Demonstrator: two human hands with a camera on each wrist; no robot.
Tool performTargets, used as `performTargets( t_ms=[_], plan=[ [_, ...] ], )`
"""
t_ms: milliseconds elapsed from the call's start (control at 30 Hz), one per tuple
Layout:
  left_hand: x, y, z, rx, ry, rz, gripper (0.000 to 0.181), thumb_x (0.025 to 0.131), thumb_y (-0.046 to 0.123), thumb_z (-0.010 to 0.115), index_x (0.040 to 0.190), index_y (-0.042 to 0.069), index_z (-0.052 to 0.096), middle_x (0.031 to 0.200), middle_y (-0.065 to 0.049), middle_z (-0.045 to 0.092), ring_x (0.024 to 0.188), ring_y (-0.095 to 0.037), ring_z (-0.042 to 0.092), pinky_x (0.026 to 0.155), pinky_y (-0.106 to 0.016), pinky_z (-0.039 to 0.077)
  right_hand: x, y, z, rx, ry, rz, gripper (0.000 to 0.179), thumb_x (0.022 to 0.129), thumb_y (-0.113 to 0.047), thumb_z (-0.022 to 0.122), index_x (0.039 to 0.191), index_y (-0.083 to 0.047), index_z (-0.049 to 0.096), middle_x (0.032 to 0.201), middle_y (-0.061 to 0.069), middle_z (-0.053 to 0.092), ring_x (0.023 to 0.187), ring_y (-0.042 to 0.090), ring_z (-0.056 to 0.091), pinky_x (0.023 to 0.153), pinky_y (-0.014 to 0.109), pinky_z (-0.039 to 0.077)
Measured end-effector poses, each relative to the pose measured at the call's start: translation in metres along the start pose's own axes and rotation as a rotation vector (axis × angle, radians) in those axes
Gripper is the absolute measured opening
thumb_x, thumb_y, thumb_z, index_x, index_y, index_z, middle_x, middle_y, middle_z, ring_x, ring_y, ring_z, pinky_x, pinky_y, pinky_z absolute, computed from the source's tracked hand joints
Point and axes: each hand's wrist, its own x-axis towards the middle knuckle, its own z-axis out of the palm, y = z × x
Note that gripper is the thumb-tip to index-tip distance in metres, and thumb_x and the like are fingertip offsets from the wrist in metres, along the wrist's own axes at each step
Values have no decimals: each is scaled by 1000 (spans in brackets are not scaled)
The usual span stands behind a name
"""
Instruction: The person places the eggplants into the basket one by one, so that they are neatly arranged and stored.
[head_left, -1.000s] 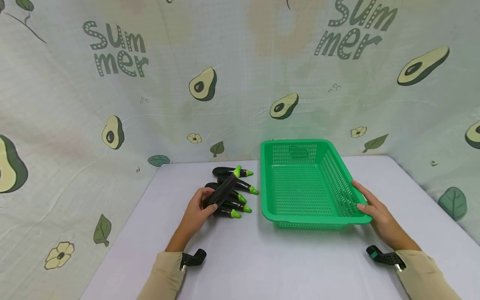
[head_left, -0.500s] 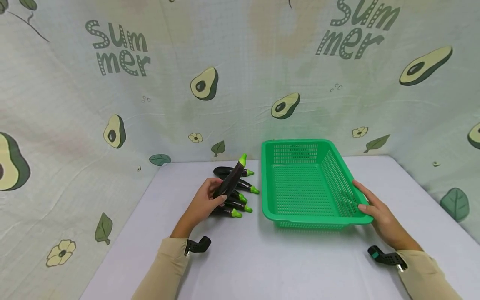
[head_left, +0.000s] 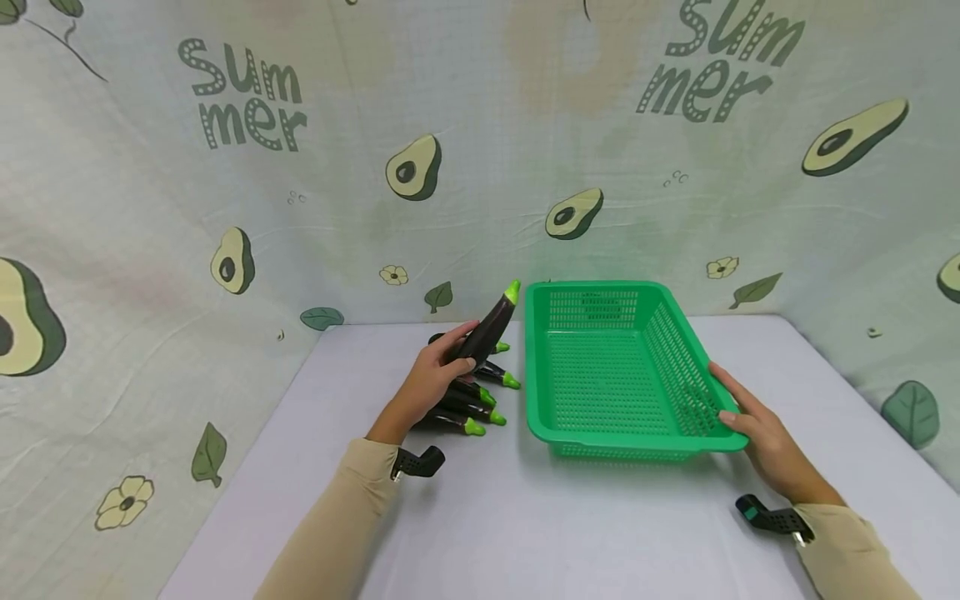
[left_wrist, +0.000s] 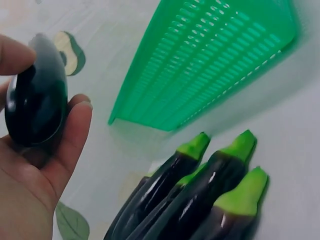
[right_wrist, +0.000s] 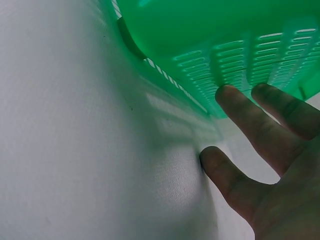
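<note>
My left hand (head_left: 429,383) grips an eggplant (head_left: 491,323) between thumb and fingers, its green stem pointing up and toward the basket. In the left wrist view the held eggplant (left_wrist: 37,95) shows its dark rounded end in the palm. Several more eggplants (head_left: 461,404) lie in a loose row under and beyond this hand, partly hidden by it. A green plastic basket (head_left: 536,375) stands to their right. At its right front corner my right hand (head_left: 768,442) holds the rim, thumb on top. The right wrist view shows fingers (right_wrist: 255,120) against the perforated outer wall.
The table (head_left: 570,533) has a white cover. A cloth backdrop (head_left: 480,100) printed with avocados and leaves hangs behind and beside it. Each wrist carries a small black camera (head_left: 420,461) on a strap.
My left hand has lifted the eggplant off the row and moved it up, away from me and rightward, near the basket's left rim. The right hand and basket have stayed put.
</note>
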Motion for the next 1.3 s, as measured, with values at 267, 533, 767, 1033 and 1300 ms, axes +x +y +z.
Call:
performTargets(
  t_ms=[267,533,767,1033,1300],
  plan=[
    [21,13,9,-130,5,-71,58,97,8,48,153,21,44,139,-20,52,117,-44,57,93,-54,50,0,-2,-1,42,-45,28,64,106,-5,33,163,-18,7,165,-10,6,138,-4,18,97,6,23],
    [40,16,22,-90,48,-21,57,97,9,50,152,19,45,144,-17,49,115,-32,53,94,-52,50,0,-4,-3,64,-83,28,70,103,-2,34,163,-19,2,167,-6,-3,142,-2,7,97,8,19],
    [49,13,29,-93,78,-38,49,103,13,56,151,21,47,139,-16,51,117,-29,53,96,-55,49,0,-3,-3,53,-71,32,71,102,-2,36,163,-19,4,167,-7,1,142,0,11,96,8,23],
    [54,11,28,-96,66,-52,48,103,16,57,150,22,49,139,-15,52,116,-30,55,95,-56,50,1,0,-1,36,-52,28,68,103,-3,35,163,-18,8,165,-6,5,140,0,15,96,7,25],
    [59,10,36,-115,50,-40,48,103,16,56,150,22,48,140,-17,52,112,-31,55,93,-54,51,-2,2,-2,101,-78,6,68,103,1,31,163,-16,4,167,-4,-2,142,0,12,100,8,25]
  ],
)
